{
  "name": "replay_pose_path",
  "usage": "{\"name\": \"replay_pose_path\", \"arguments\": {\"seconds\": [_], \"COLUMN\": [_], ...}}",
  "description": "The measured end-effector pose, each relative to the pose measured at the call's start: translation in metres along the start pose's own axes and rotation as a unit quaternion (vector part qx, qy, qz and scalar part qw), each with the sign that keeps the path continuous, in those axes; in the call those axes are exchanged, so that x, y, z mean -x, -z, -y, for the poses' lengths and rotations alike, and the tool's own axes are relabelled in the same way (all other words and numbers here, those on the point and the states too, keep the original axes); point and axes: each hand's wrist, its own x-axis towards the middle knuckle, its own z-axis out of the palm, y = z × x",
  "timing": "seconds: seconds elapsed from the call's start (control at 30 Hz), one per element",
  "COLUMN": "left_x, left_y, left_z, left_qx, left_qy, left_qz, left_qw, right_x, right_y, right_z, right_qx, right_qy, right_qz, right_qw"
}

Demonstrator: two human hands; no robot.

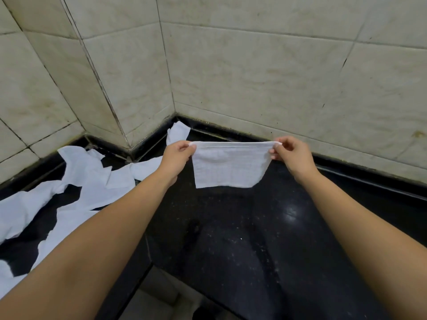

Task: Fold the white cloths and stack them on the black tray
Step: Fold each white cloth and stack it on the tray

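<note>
From my remote feed, cream wall tiles (254, 72) meet in a corner above a black speckled stone counter (231, 239), where a loose heap of unfolded white cloths (76, 181) sprawls across its left side. Above the counter's middle, I see a white cloth (230, 166) hanging doubled over and stretched taut between both hands. The left hand (176, 155) pinches its upper left corner and the right hand (292, 153) pinches its upper right corner, thumb and fingers closed on the fabric.
</note>
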Motion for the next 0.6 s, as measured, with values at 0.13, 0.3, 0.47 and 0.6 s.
{"name": "replay_pose_path", "arguments": {"seconds": [0.13, 0.3, 0.47, 0.6], "left_x": [0.035, 0.096, 0.122, 0.101], "left_y": [0.005, 0.005, -0.001, -0.004], "left_z": [0.031, 0.095, 0.136, 0.139], "left_qx": [-0.037, -0.107, -0.183, -0.239], "left_qy": [0.045, 0.108, 0.161, 0.143], "left_qz": [0.042, 0.12, 0.169, 0.132], "left_qw": [0.997, 0.981, 0.955, 0.951], "right_x": [0.035, 0.1, 0.12, 0.092], "right_y": [0.006, 0.017, 0.031, 0.019], "right_z": [-0.04, -0.102, -0.133, -0.129], "right_qx": [0.027, 0.065, 0.165, 0.206], "right_qy": [-0.028, -0.126, -0.186, -0.16], "right_qz": [0.053, 0.151, 0.245, 0.217], "right_qw": [0.998, 0.978, 0.937, 0.941]}}
